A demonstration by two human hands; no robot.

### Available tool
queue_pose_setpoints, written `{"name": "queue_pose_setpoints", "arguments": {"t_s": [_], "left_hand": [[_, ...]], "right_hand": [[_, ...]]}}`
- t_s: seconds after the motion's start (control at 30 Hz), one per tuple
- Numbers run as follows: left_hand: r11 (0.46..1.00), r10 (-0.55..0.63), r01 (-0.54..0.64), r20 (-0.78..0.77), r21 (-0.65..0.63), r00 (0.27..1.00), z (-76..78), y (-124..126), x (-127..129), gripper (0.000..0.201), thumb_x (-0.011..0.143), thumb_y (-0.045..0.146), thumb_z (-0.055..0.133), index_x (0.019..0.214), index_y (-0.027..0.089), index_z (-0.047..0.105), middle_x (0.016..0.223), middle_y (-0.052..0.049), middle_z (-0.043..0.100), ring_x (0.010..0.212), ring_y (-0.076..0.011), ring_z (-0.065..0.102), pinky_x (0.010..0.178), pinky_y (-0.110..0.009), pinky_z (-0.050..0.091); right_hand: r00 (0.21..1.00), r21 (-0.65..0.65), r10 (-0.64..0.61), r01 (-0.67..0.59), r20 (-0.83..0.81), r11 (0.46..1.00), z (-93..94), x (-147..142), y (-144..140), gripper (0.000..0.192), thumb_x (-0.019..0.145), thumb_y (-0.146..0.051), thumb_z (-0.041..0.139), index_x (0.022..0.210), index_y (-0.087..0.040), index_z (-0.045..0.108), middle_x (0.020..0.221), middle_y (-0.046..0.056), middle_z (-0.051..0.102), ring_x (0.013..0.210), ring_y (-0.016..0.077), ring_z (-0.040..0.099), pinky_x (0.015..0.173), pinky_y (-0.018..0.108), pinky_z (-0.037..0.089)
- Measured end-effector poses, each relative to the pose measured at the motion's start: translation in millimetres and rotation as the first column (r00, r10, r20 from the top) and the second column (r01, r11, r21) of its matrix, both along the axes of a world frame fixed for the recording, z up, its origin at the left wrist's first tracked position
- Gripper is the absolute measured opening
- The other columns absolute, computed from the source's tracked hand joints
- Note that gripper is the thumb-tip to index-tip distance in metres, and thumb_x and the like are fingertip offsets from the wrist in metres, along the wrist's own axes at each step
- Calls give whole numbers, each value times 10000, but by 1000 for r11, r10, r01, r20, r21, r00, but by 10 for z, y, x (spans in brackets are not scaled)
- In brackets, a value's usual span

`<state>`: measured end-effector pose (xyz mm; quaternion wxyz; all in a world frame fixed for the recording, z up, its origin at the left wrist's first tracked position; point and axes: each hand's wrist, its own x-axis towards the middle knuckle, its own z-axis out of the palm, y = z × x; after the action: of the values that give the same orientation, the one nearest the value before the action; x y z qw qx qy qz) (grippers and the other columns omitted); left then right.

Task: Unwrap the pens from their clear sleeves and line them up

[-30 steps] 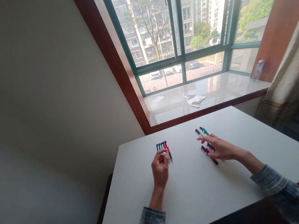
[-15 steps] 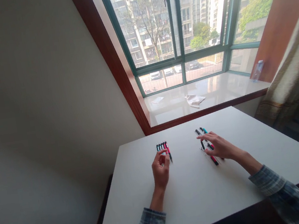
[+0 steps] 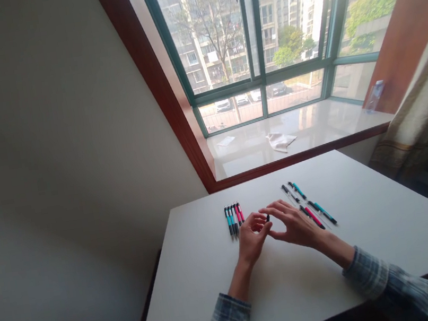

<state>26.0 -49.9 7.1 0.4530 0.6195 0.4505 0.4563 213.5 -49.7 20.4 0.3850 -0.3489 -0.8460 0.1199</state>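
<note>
My left hand [image 3: 252, 238] and my right hand [image 3: 293, 223] meet over the table, their fingertips close around a pen [image 3: 268, 218]. Only a short black part of the pen shows, between my left thumb and my right index finger; fingers hide the rest. Both hands appear to grip it. Just left of my left hand lies a row of teal, black and pink pens [image 3: 229, 222], side by side. To the right of my right hand are more pens, among them a pink pen [image 3: 313, 217] and a teal pen [image 3: 325, 212].
The white table [image 3: 297, 287] stands against a red-brown window frame [image 3: 248, 177]. On the sill lie a crumpled cloth [image 3: 281, 141] and a white paper [image 3: 226, 141], with a clear bottle [image 3: 375, 96] at the right. A curtain [image 3: 415, 82] hangs beside it.
My right hand has moved left, away from the right-hand pens, bringing a black-ended pen. My left hand has shifted right to meet it, uncovering more of the row of pens.
</note>
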Motion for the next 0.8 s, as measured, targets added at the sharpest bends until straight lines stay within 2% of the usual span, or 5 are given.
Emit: {"name": "queue_pose_setpoints", "arguments": {"t_s": [0.1, 0.2, 0.5, 0.67, 0.8], "left_hand": [[1000, 27, -27, -31, -1, 999, -63, 40, -18, 265, 823, 415, 770, 941, 185, 711, 872, -51, 717, 749, -172, 659, 708, -292, 531], [998, 66, -64, -77, 29, 995, -77, 66, -43, 227, 844, 390, 746, 953, 193, 714, 871, -37, 720, 764, -165, 647, 725, -289, 524], [994, 105, -99, -129, 55, 986, -99, 101, -61, 185, 860, 368, 724, 946, 204, 718, 878, -30, 732, 770, -163, 647, 720, -288, 521], [983, 165, -153, -130, 100, 978, -87, 74, -53, 177, 864, 360, 718, 952, 206, 717, 899, -37, 739, 786, -172, 650, 708, -291, 513], [954, 257, -227, -146, 195, 955, -94, 85, -77, 139, 874, 333, 710, 951, 217, 719, 933, -34, 740, 775, -167, 633, 704, -298, 501]], "right_hand": [[999, -56, 28, -27, 27, 998, -25, 286, 208, 447, 875, -251, 758, 1305, -266, 638, 1072, 83, 716, 1017, 267, 652, 892, 436, 570], [992, -93, -101, 108, 77, 990, -71, 642, 432, 80, 940, -267, 687, 977, -234, 750, 903, 67, 734, 909, 248, 662, 838, 413, 553], [977, -239, -55, 105, 204, 965, -241, 842, 532, 182, 932, -392, 696, 849, -263, 793, 827, 51, 760, 865, 246, 668, 808, 373, 521], [984, -250, -173, 156, -46, 956, -99, 683, 573, 225, 954, -432, 658, 915, -258, 796, 883, 50, 787, 804, 228, 693, 768, 368, 540], [923, -406, -142, -17, -359, 914, -115, 421, 605, 280, 911, -498, 697, 999, -251, 799, 962, 63, 806, 885, 243, 750, 813, 368, 593]]}}
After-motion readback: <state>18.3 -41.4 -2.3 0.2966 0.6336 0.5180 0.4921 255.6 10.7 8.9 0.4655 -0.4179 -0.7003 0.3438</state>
